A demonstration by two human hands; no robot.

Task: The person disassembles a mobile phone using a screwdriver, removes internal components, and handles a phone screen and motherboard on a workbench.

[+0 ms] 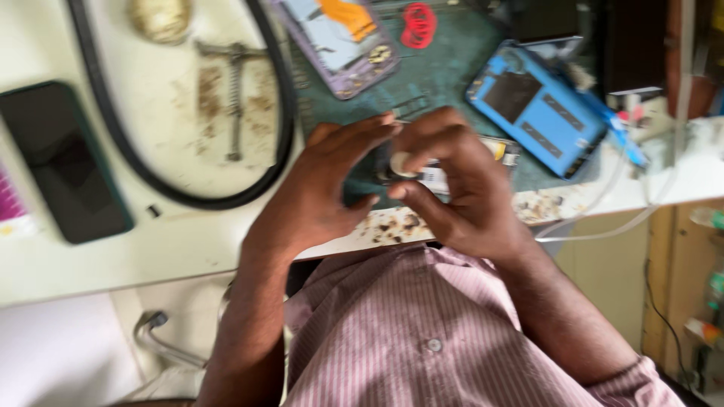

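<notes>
My left hand (324, 188) and my right hand (460, 188) meet over the near edge of a dark green work mat (445, 68). Together they hold a small dark device (422, 175) with a pale part showing between the fingers. The fingers of both hands curl round it and hide most of it. The picture is blurred by motion. My striped pink shirt (422, 332) fills the bottom.
A dark phone (64, 162) lies at the left on the white table (188, 241). A black cable loop (283, 113) rings a metal tool (235, 98). On the mat lie a phone with a picture case (339, 41), a red ring (418, 24) and a blue block-shaped device (535, 105).
</notes>
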